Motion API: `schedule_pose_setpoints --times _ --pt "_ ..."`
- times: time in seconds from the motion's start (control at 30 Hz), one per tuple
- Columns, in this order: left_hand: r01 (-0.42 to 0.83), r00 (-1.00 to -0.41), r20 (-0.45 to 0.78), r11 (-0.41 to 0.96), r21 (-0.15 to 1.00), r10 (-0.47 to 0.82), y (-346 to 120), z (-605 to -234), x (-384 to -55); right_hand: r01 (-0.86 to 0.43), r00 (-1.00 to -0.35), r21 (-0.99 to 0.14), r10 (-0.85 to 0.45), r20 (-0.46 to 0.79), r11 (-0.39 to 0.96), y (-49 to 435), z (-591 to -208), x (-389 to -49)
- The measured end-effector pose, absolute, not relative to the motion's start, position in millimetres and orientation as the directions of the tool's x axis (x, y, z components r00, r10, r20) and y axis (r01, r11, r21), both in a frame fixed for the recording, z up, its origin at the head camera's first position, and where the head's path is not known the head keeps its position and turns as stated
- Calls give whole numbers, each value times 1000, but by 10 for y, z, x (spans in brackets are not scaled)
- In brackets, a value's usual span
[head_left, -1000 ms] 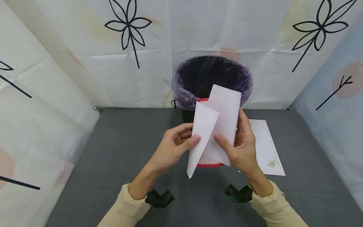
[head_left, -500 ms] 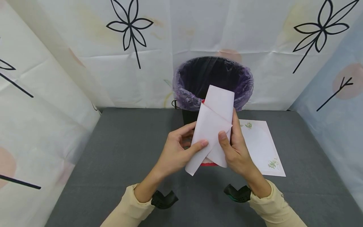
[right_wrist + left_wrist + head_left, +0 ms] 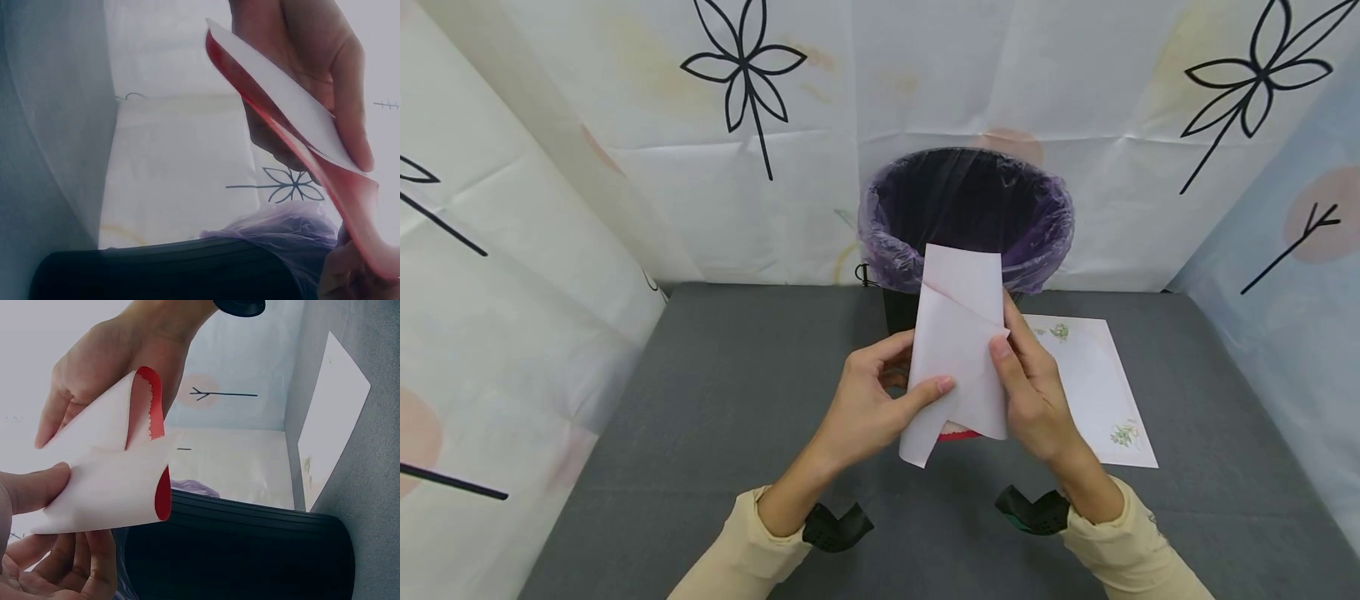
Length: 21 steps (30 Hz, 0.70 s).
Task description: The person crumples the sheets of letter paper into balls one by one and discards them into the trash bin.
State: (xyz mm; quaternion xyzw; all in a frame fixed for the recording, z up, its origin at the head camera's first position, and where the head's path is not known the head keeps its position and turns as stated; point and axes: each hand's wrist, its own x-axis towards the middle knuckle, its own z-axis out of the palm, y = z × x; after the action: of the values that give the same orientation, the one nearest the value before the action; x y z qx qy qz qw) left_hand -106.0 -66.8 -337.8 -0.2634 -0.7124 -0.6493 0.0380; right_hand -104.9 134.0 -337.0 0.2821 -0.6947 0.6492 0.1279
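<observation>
A sheet of paper (image 3: pixel 962 342), white outside and red with a pale lacy-edged panel inside, is folded with its two side flaps overlapping across the front. My left hand (image 3: pixel 880 404) pinches its left side, thumb on the front flap and fingers behind. On the opposite edge my right hand (image 3: pixel 1037 396) grips it the same way, its thumb near the flap's pointed corner. In the left wrist view the folded paper (image 3: pixel 112 481) shows red inside its curled folds. Seen from the right wrist, its layers (image 3: pixel 281 119) stand apart, and the left hand (image 3: pixel 312 56) holds the far side.
A dark trash bin (image 3: pixel 898 312) with a purple bag (image 3: pixel 880 250) over its rim stands behind the hands at the table's back edge. To the right, a white sheet with green plant prints (image 3: pixel 1090 383) lies on the grey table (image 3: pixel 760 383). Patterned cloth walls surround it.
The left flap has swung right over the other one, and its corner now reaches the right edge. The paper has turned more upright; the right hand has shifted slightly left.
</observation>
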Motion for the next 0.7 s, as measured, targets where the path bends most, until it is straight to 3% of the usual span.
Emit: schedule_pose_setpoints --times 0.37,0.7 --pt "402 -860 368 26 915 353 -678 -3371 -1078 -552 -831 -832 -51 555 -56 1379 -3352 -1116" --pt "365 -859 330 17 931 392 -692 -3370 -1098 -503 -862 -863 -44 505 -44 1413 -3310 -1122"
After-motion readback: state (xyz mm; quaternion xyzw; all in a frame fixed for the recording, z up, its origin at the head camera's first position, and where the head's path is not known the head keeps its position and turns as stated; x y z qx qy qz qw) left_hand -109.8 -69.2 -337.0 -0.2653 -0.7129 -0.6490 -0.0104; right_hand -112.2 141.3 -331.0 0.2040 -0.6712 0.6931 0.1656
